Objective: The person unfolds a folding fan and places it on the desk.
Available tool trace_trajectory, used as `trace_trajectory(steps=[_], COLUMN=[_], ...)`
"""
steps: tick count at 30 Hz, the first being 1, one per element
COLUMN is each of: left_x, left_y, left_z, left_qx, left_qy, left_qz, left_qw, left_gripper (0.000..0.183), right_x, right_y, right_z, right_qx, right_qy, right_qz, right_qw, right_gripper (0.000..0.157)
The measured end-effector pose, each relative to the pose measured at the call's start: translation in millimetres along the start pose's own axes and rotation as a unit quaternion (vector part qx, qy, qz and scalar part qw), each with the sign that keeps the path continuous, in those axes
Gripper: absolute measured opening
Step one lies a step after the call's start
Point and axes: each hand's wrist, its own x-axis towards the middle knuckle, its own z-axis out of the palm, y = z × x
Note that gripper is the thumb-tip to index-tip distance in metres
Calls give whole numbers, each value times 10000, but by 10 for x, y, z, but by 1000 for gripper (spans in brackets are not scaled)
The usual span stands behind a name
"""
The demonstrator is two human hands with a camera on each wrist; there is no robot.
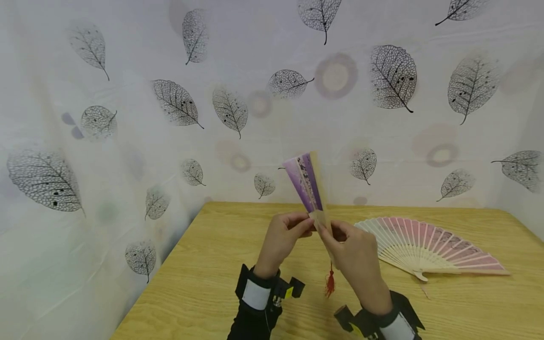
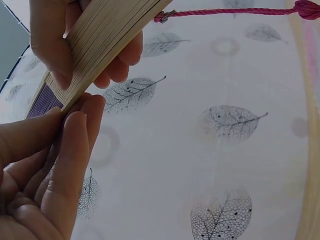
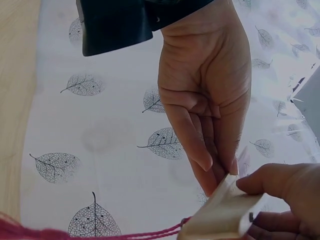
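Observation:
A purple folding fan [image 1: 307, 182], nearly folded and tilted up to the left, is held above the table between both hands. My right hand [image 1: 357, 245] grips its pale ribs [image 2: 107, 42] low down, near the pivot. With thumb and fingers, my left hand [image 1: 281, 238] pinches the fan's edge where the purple leaf meets the ribs, as the left wrist view shows. A red tassel [image 1: 330, 283] hangs from the fan's lower end on a red cord [image 2: 230, 12]. In the right wrist view, the pivot end of the fan [image 3: 220, 212] faces the camera.
A pink and white folding fan [image 1: 442, 245] lies spread on the wooden table [image 1: 204, 264], right of my hands. Behind the table hangs a pale leaf-patterned curtain [image 1: 297, 123], which also covers the left side.

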Motion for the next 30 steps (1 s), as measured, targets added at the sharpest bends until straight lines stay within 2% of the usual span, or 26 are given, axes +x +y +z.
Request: trace_trajectory(steps=[8,12,14,19,24,26,30], left_x=[9,9,8,-40,-81,-83,-31], left_y=[10,11,24,172,281,281,148], left_z=[-5,-5,-6,10,30,33,20], left_qx=[85,85,75,196,277,272,206], left_qy=[5,-6,-18,1,39,40,20], left_qz=[35,-8,-54,-128,-161,-133,-131], left_qw=[10000,10000,10000,9997,9995,9995,9997], left_gripper=[29,27,26,24,24,24,24], right_x=[6,4,4,11,12,10,8], right_y=[-1,-7,-7,4,17,24,36], right_z=[-6,-19,-22,-14,-5,-4,-7], right_qx=[-281,-257,-217,-170,-225,-294,-405], right_qy=[292,310,195,10,199,325,458], right_qz=[-209,-109,-4,109,-114,-210,-258], right_qw=[9990,9991,9996,9998,9995,9988,9978], right_gripper=[29,27,26,23,22,22,23])
